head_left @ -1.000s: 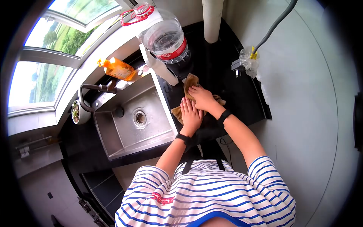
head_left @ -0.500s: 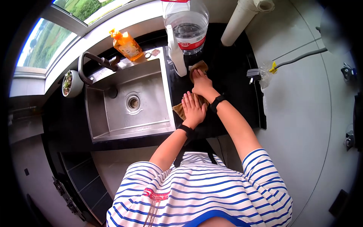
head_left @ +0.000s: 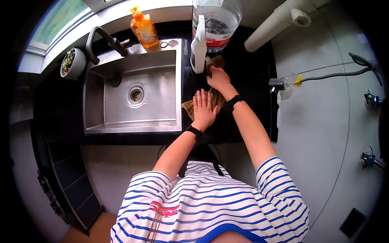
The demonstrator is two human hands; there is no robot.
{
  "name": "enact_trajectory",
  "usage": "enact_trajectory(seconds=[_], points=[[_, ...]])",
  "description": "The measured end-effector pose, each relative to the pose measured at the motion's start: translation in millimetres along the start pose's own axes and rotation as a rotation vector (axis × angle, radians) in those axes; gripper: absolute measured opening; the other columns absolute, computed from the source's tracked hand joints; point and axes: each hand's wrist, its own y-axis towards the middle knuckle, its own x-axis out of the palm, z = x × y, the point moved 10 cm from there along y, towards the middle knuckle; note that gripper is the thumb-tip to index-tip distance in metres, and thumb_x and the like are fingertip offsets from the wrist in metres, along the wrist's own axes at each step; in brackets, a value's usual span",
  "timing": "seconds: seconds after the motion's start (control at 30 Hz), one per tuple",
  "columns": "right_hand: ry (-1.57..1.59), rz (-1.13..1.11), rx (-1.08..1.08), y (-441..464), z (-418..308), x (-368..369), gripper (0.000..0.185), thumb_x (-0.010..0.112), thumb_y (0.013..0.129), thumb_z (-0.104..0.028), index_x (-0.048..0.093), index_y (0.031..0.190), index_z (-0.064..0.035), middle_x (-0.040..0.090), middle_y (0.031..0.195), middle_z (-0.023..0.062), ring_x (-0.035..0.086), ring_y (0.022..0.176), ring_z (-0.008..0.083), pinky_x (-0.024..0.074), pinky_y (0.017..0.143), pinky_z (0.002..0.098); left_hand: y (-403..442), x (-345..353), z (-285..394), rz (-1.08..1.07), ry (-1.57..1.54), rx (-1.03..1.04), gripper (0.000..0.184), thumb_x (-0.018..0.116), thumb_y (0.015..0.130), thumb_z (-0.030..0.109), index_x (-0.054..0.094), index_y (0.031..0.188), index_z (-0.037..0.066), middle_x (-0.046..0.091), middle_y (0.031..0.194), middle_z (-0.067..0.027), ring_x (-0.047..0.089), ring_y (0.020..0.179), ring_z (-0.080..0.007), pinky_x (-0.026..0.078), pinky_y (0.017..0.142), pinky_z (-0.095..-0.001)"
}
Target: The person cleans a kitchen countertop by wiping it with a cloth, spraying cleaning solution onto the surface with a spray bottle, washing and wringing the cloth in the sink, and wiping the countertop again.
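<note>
A brown cloth (head_left: 189, 107) lies on the black countertop (head_left: 251, 109), to the right of the steel sink. My left hand (head_left: 204, 109) rests flat on its lower part, fingers stretched out. Farther up, my right hand (head_left: 220, 79) has its fingers curled on the upper part of the cloth, just below a white bottle-like object (head_left: 199, 46). Behind that stands a large clear plastic jug (head_left: 221, 26) with a red label.
The sink (head_left: 133, 81) has a dark faucet (head_left: 117, 45). An orange pump bottle (head_left: 145, 32) stands behind it, a potted plant (head_left: 73, 65) at the left. A white pipe (head_left: 271, 29) rises at the back right, and a plug (head_left: 276, 84) lies near the right edge.
The view has turned and shifted. My right hand has moved up toward the jug and its fingers have curled on the cloth. My left hand remains flat beside the sink.
</note>
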Motion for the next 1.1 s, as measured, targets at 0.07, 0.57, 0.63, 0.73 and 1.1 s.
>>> enact_trajectory(seconds=[0.07, 0.57, 0.63, 0.73, 1.1], points=[[-0.049, -0.037, 0.017, -21.9, -1.5, -3.8, 0.021, 0.059, 0.083, -0.021, 0.061, 0.093, -0.0032, 0.065, 0.097, 0.0140, 0.059, 0.097, 0.0333, 0.0511, 0.080, 0.0437, -4.2, -2.2, -2.1, -0.015, -0.026, 0.053, 0.071, 0.047, 0.090, 0.045, 0.032, 0.143, 0.001, 0.017, 0.152, -0.0239, 0.012, 0.142, -0.0402, 0.007, 0.114, -0.0507], [-0.068, 0.095, 0.131, -4.4, 22.3, -12.5, 0.015, 0.061, 0.084, -0.024, 0.065, 0.093, -0.0130, 0.066, 0.087, 0.0100, 0.064, 0.078, 0.0353, 0.0520, 0.066, 0.0449, 0.0, 38.6, -11.0, -0.370, -0.081, -0.038, 0.074, 0.037, 0.092, 0.051, 0.020, 0.149, 0.007, 0.004, 0.157, -0.0183, -0.005, 0.144, -0.0365, -0.006, 0.113, -0.0530], [-0.013, 0.130, 0.148, 7.9, 28.4, -14.8, 0.016, 0.061, 0.083, -0.024, 0.065, 0.094, -0.0130, 0.067, 0.087, 0.0100, 0.064, 0.078, 0.0353, 0.0520, 0.066, 0.0446, 7.9, 34.3, -11.9, -0.251, -0.062, -0.076, 0.077, 0.040, 0.092, 0.050, 0.019, 0.148, 0.002, 0.002, 0.156, -0.0209, -0.007, 0.143, -0.0400, -0.005, 0.112, -0.0555], [0.162, 0.062, 0.344, 29.7, 48.1, -8.6, 0.019, 0.063, 0.079, -0.026, 0.069, 0.091, -0.0128, 0.068, 0.088, 0.0117, 0.065, 0.083, 0.0342, 0.0519, 0.069, 0.0431, 21.6, 37.5, -12.0, -0.249, -0.109, -0.164, 0.077, 0.039, 0.092, 0.049, 0.017, 0.148, 0.000, 0.000, 0.155, -0.0230, -0.008, 0.143, -0.0417, -0.006, 0.111, -0.0576], [-0.056, -0.025, -0.014, 59.4, 23.6, -5.3, 0.018, 0.057, 0.084, -0.023, 0.069, 0.090, -0.0107, 0.066, 0.085, 0.0155, 0.063, 0.082, 0.0363, 0.0511, 0.069, 0.0459, 49.8, 36.4, -7.1, -0.181, -0.033, -0.191, 0.079, 0.037, 0.092, 0.049, 0.014, 0.148, -0.002, -0.004, 0.153, -0.0277, -0.012, 0.141, -0.0455, -0.008, 0.109, -0.0602]])
